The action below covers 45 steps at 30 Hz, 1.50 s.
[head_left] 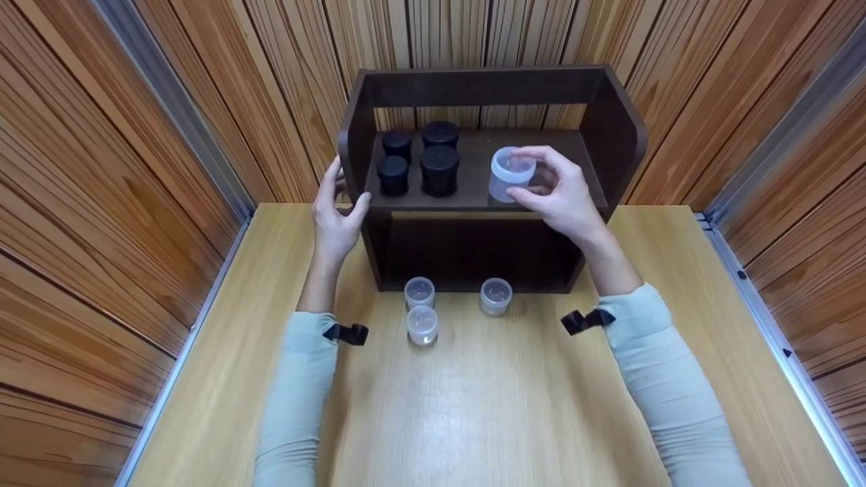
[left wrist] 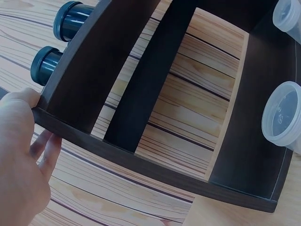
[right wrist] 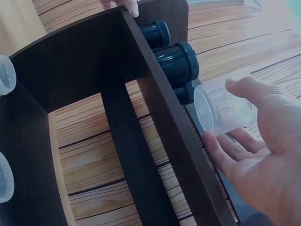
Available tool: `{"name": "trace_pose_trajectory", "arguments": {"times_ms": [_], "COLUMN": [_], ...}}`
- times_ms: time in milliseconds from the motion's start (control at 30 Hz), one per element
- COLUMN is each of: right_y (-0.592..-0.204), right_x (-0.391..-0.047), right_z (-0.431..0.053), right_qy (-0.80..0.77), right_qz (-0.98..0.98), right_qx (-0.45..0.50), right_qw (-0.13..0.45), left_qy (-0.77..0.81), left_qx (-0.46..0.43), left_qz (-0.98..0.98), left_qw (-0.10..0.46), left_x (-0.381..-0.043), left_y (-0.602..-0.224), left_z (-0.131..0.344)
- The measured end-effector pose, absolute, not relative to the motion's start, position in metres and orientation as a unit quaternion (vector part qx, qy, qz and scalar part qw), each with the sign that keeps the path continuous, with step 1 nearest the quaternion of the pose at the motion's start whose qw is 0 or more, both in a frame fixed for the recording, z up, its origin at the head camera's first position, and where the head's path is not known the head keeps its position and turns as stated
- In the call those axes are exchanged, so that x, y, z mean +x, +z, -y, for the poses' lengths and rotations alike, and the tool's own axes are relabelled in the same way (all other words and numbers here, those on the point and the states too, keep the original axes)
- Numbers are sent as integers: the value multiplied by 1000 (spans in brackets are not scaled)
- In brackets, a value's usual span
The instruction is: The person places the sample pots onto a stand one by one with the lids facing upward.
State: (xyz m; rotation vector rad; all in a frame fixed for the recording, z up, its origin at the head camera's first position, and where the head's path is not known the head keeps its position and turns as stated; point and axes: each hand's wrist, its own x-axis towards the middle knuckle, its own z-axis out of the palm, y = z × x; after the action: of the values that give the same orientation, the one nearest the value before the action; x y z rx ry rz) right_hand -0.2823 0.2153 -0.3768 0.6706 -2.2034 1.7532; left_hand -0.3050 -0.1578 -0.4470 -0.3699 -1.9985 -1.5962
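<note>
A translucent plastic jar, with no lid on it, is at the right part of the upper board of a dark brown two-tier shelf. My right hand holds this jar between thumb and fingers, seen closely in the right wrist view, where the jar is by the board's front edge. My left hand grips the shelf's left side panel, thumb in front and fingers around the outside. Several black lidded jars, larger and smaller, stand on the left half of the upper board.
On the table before the shelf are three smaller translucent cups: two one before the other at left, and another cup farther right. Wood-patterned walls enclose the back and sides of the table.
</note>
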Motion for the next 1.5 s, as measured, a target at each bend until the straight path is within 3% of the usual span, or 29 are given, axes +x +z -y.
{"name": "trace_pose_trajectory", "arguments": {"times_ms": [967,1500], "right_y": [-366,-366], "right_x": [-339,-353], "right_z": [-183,-174], "right_qy": [615,615], "right_qz": [762,774], "right_qx": [155,98], "right_qw": [133,112], "left_qy": [-583,-583], "left_qx": [-133,-140], "left_qz": [748,748], "left_qw": [288,285], "left_x": [-304,-303], "left_y": [-447,-446], "left_z": [157,157]}}
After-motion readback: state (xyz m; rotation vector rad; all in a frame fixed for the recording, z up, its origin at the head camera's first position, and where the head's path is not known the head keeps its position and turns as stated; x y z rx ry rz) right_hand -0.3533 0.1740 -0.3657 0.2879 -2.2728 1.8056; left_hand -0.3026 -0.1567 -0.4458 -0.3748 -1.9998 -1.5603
